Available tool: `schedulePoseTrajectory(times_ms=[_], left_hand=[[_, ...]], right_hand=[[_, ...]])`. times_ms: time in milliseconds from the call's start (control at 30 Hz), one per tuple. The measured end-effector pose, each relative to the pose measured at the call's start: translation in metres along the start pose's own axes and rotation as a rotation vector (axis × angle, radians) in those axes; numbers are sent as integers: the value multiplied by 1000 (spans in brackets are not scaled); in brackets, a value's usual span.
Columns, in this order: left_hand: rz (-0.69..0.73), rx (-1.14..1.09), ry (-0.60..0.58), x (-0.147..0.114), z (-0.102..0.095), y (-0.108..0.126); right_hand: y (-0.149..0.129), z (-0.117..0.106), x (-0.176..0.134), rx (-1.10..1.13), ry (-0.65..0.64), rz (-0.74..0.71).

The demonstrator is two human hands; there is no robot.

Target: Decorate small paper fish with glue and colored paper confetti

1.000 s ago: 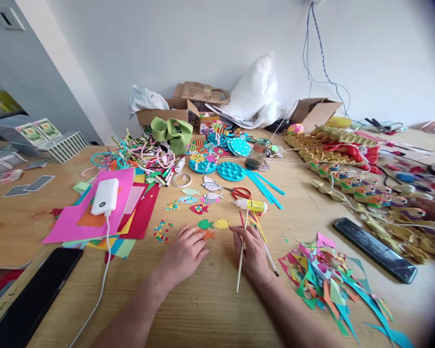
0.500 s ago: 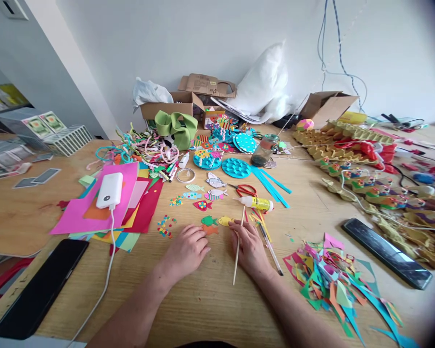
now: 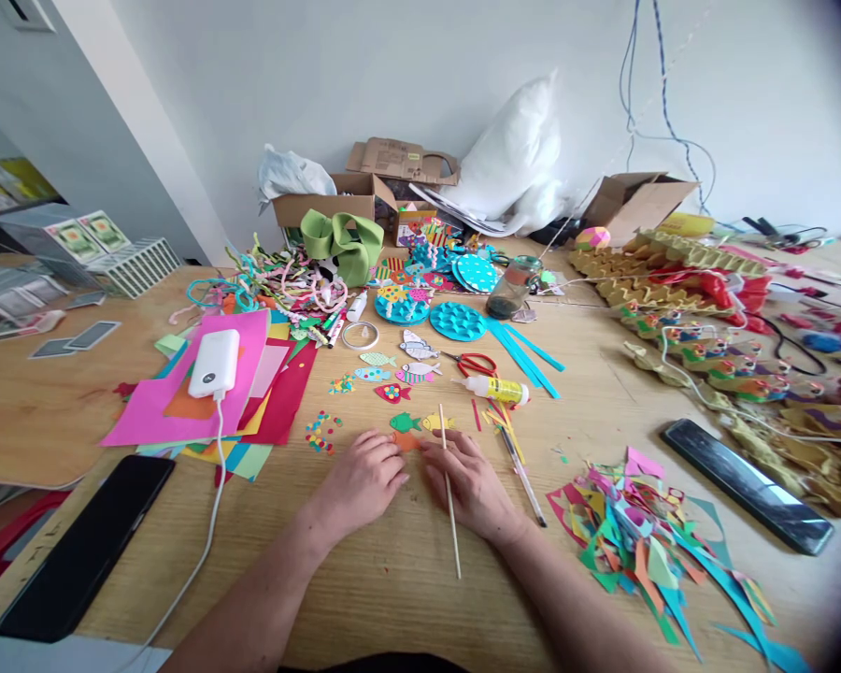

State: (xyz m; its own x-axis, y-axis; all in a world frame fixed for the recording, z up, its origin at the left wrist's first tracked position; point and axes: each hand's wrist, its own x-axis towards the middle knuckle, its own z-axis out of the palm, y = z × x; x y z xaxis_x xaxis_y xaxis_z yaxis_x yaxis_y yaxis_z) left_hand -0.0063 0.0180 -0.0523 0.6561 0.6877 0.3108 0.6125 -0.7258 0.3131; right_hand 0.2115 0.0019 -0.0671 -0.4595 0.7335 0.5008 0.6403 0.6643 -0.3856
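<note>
In my right hand (image 3: pixel 471 479) is a thin wooden stick (image 3: pixel 452 528), slanting across the fingers with its lower end over the bare wood. My left hand (image 3: pixel 365 475) rests on the table, fingers lying loosely, the tips beside an orange paper fish (image 3: pixel 407 439). Both hands flank that fish and partly cover it. Just beyond are a green paper fish (image 3: pixel 405 422) and a yellow one (image 3: pixel 433 422). Farther up lie a red dotted fish (image 3: pixel 392 393) and several patterned ones. A yellow-labelled glue bottle (image 3: pixel 501 390) lies on its side near red-handled scissors (image 3: pixel 477 363).
Right of my right hand lie a pen (image 3: pixel 524 479) and a heap of paper scraps (image 3: pixel 645 533). Phones lie at left (image 3: pixel 88 547) and right (image 3: pixel 747 486). A power bank (image 3: pixel 214 363) sits on coloured paper, its cable (image 3: pixel 206 551) trailing forward. A jar (image 3: pixel 513 288) stands behind.
My right hand has shifted left towards the orange fish, and the stick now tilts the other way. A small red paper strip shows more clearly beside it. My left hand has barely moved.
</note>
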Motion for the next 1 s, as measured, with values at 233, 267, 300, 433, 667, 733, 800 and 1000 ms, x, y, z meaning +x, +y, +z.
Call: schedulePoseTrajectory(times_ms=[233, 267, 300, 433, 667, 733, 800, 1000], left_hand=[[-41, 3, 17, 1, -3, 2], [-57, 16, 18, 2, -2, 2], [-71, 33, 12, 2, -2, 2], [-104, 92, -45, 1, 3, -2], [-131, 77, -47, 3, 6, -6], [-140, 78, -41, 3, 5, -6], [-145, 86, -27, 4, 4, -5], [-63, 40, 74, 5, 0, -3]], right_hand=[[0, 1, -1, 19, 24, -1], [0, 1, -2, 20, 16, -3], [0, 1, -1, 22, 1, -4], [0, 0, 0, 36, -32, -11], [-2, -1, 0, 62, -27, -18], [-1, -1, -1, 53, 5, -13], [1, 0, -2, 32, 71, 12], [9, 1, 0, -27, 252, 134]])
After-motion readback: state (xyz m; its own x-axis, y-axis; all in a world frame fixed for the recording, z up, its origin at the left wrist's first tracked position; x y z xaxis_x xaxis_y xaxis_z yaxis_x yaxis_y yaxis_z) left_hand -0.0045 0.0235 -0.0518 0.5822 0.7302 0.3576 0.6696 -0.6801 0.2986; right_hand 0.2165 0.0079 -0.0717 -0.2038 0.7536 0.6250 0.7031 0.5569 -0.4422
